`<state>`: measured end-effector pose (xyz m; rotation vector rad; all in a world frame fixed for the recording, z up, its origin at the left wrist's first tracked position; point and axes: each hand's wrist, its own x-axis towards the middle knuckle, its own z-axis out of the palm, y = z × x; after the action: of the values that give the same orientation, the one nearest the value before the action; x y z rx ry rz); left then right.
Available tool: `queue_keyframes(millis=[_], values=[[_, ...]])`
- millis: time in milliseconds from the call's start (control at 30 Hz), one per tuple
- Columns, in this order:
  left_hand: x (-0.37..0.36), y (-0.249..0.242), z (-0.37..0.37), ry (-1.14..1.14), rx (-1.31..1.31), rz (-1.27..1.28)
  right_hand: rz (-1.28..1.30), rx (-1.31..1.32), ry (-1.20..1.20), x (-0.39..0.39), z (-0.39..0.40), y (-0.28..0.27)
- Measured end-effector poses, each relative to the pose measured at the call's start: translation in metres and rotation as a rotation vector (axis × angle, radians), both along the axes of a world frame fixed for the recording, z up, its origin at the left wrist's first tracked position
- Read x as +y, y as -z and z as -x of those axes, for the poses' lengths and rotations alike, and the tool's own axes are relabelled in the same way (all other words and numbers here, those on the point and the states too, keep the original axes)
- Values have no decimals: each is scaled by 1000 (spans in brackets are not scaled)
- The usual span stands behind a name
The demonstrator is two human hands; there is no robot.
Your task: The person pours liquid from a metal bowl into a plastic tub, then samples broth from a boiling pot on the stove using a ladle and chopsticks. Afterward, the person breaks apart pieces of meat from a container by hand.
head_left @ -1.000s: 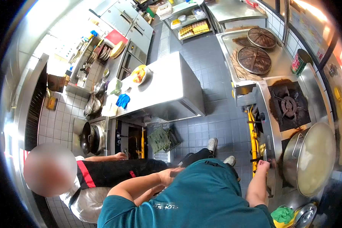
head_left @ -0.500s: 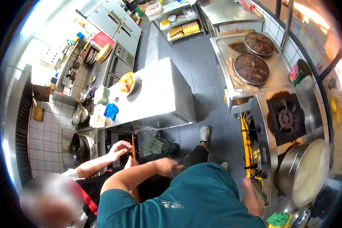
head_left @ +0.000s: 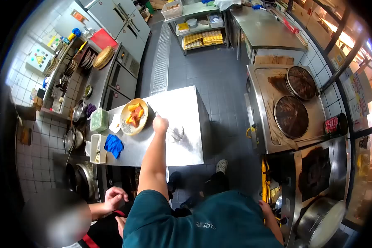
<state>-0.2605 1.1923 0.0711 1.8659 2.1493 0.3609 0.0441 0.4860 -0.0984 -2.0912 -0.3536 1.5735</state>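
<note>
My left hand reaches out over the steel table, just right of a yellow plate of orange and red food. Its fingers are closed, and a thin dark utensil seems to stick out from them toward the plate's rim. My right hand is low by the front edge of the stove, mostly hidden behind my teal shirt. I cannot make out its fingers.
A co-worker's hand is at the lower left beside a wok. A blue cloth, a green tub and a white tub lie on the table's left end. Two round lids and a big pot stand on the right.
My left hand rose from my waist and stretched forward to the table beside the plate. My view swung away from the pot toward the table. The co-worker's hands dropped lower.
</note>
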Motion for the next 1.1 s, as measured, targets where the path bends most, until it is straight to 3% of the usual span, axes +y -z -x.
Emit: queue_keyframes(millis=[67,167,200,300,433,467,567,600,667,700,767,800,900,967,1000,1067,1100], values=[[46,28,16,-57,117,135,41,-40,33,17,-2,-19],[73,37,20,-210,109,264,111,-61,129,67,8,-108],[82,48,25,-193,141,288,71,-67,103,65,11,-115],[95,51,20,-141,206,342,162,3,401,34,33,-100],[117,92,35,-80,201,276,332,55,290,9,51,-103],[119,95,33,-77,169,288,366,11,169,6,57,-106],[110,78,6,4,94,259,400,-32,266,9,81,-115],[99,69,-5,73,84,209,292,50,422,3,90,-111],[74,46,-27,277,25,90,199,13,377,-9,104,-94],[51,19,-47,279,-154,106,154,-10,356,-7,108,-101],[-2,-40,-90,288,-517,150,120,44,567,-15,128,-109],[-26,-63,-103,405,-552,103,100,54,604,-26,138,-102],[-119,-127,-142,589,-1013,128,-19,-39,656,-75,175,-73],[-188,-164,-158,752,-1087,132,-75,-148,648,-119,204,-56],[-222,-176,-162,803,-1167,174,-106,-201,620,-135,218,-67],[-297,-197,-164,917,-1184,244,-134,-355,625,-136,223,-139],[-340,-207,-165,1074,-1179,210,-178,-408,666,-153,234,-147]])
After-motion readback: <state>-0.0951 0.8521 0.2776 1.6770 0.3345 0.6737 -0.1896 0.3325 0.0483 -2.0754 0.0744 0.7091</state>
